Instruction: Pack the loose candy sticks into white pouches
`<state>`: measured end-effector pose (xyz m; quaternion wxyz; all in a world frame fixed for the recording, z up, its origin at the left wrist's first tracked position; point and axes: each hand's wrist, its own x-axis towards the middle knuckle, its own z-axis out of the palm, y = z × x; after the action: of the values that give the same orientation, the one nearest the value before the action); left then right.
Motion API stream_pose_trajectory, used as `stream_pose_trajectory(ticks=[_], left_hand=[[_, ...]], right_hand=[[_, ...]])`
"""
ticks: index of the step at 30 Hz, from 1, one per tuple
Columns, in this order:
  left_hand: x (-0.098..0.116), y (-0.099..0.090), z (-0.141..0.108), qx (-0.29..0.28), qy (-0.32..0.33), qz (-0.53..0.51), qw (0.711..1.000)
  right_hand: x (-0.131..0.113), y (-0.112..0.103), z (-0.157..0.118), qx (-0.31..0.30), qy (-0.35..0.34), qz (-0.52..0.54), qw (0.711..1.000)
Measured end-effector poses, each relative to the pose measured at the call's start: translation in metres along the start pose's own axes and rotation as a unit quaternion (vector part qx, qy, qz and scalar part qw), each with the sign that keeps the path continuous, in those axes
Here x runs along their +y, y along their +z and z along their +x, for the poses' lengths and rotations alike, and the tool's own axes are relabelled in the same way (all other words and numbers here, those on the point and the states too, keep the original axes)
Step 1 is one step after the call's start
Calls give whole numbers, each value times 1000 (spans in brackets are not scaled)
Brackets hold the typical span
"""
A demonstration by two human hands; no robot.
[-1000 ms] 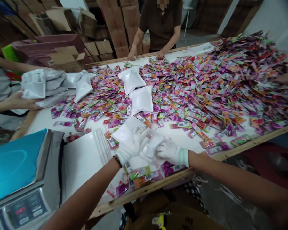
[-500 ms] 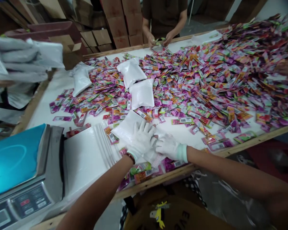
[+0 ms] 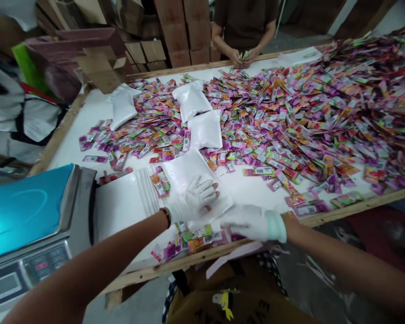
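My left hand (image 3: 195,198), in a white glove with bare fingertips, lies flat with fingers spread on a white plastic mailing bag (image 3: 188,166). To its right, my right hand (image 3: 248,222), also gloved, is stretched out low over the bag's near corner by the table edge, somewhat blurred. It holds nothing that I can see. A thin whitish strip (image 3: 232,258), probably an adhesive liner, hangs below that hand in front of the wooden edge. Several small candy-like sachets (image 3: 202,238) lie between my hands and the edge.
A scale with a blue top (image 3: 27,207) stands left, beside a stack of flat white bags (image 3: 118,202). Filled white bags (image 3: 205,129) rest on the big sachet pile (image 3: 290,117). Across the table (image 3: 70,130) a person's hands (image 3: 243,58) handle sachets.
My right hand has moved right and toward the table edge, off the bag's flap, and a strip now hangs below it. My left hand has flattened on the bag. The stacked bags at far left are gone.
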<state>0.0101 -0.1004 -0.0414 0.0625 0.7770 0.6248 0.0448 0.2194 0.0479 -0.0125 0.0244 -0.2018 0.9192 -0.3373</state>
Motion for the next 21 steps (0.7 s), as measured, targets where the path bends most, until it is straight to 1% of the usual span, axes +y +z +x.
stream_pose_trajectory(ticks=[2,3,5,7,9,12,14,15,16,18,20,21], left_hand=[[23,5,-9,26,-45,-27,998],[34,7,-14,39,-59,-46,996],[52,10,-29,68,-90,-91,989],[63,13,-47,102,-151,-133,974],[69,16,-64,130,-224,-155,954],[66,18,-77,144,-312,-164,925],[61,13,-77,138,-383,-171,897],[57,9,-74,129,-422,-179,879],[53,6,-71,120,-457,-191,860],[45,0,-65,106,-504,-221,828],[37,-1,-60,109,-528,-240,807],[33,1,-59,121,-535,-244,800]], right_hand=[[33,2,1,18,21,-102,994],[50,5,2,12,13,-139,990],[78,9,5,-9,-12,-176,984],[94,11,6,-16,-19,-177,984],[99,11,7,4,5,-150,989],[95,6,15,67,83,-76,991],[93,2,27,102,147,-27,983],[92,1,34,112,182,-10,977],[92,0,43,115,216,0,970],[93,-1,60,108,287,-9,952],[95,0,76,103,350,-40,930],[96,1,83,105,376,-52,919]])
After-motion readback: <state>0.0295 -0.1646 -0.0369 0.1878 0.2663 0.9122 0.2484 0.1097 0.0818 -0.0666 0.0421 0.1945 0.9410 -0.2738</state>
